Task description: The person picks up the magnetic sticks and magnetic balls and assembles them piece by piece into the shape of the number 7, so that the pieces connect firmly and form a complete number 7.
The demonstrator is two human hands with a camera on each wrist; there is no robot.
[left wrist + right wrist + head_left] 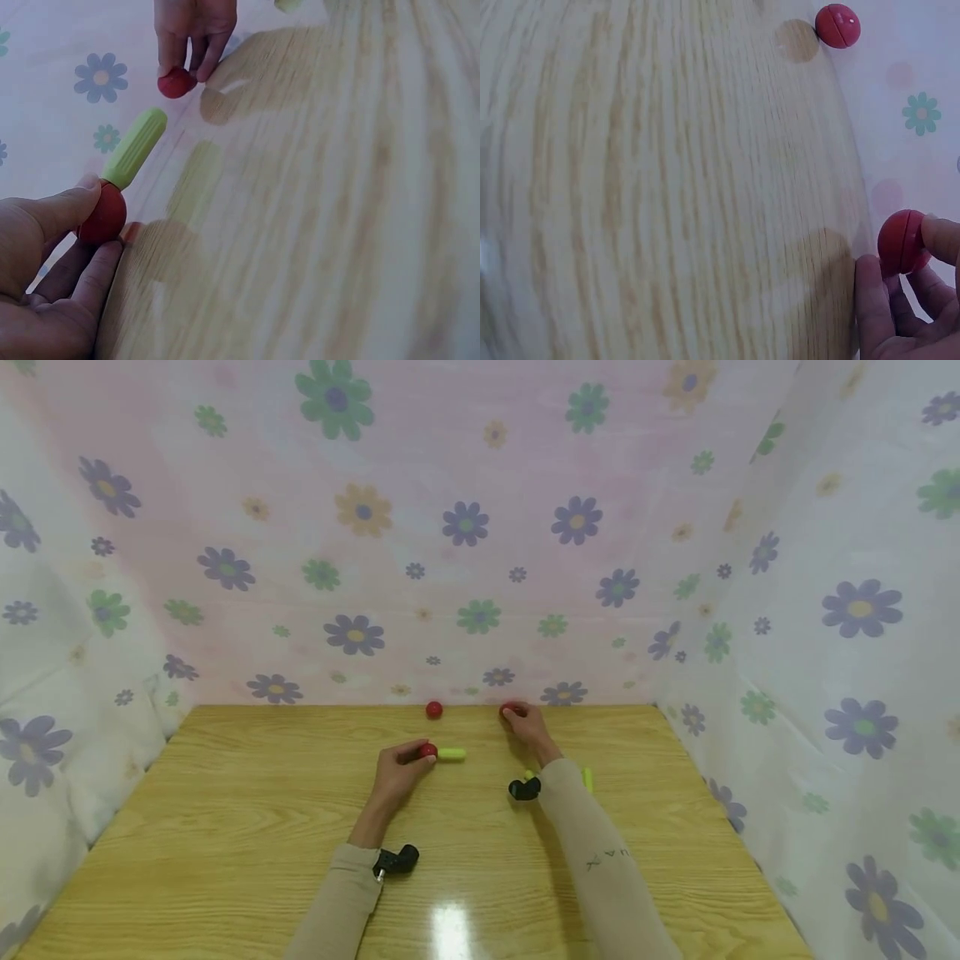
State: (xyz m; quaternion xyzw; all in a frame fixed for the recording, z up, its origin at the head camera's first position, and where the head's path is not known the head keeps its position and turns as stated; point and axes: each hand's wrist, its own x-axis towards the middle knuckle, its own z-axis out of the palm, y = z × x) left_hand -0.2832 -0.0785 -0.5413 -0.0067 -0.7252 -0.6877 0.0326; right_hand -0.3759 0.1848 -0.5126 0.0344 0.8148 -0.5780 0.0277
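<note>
A red ball [428,751] with a seam is pinched between the thumb and fingers of my left hand [397,774]. From this ball [105,214] a yellow-green ridged stick [135,148] juts out, pointing right in the head view, slightly over the tabletop. Farther back and to the right, my right hand [529,727] holds a second red ball [901,241] by thumb and fingertips at the table's back edge. Part of that ball is hidden behind the fingers. A third red ball [434,710] sits on the table at the back edge, between the two hands.
Beside the right sleeve lies another yellow-green stick [588,779], and a bit of yellow-green [529,774] shows behind the black wrist camera [524,789]. Flowered cloth [465,610] rises along the back and sides of the wooden table [247,827].
</note>
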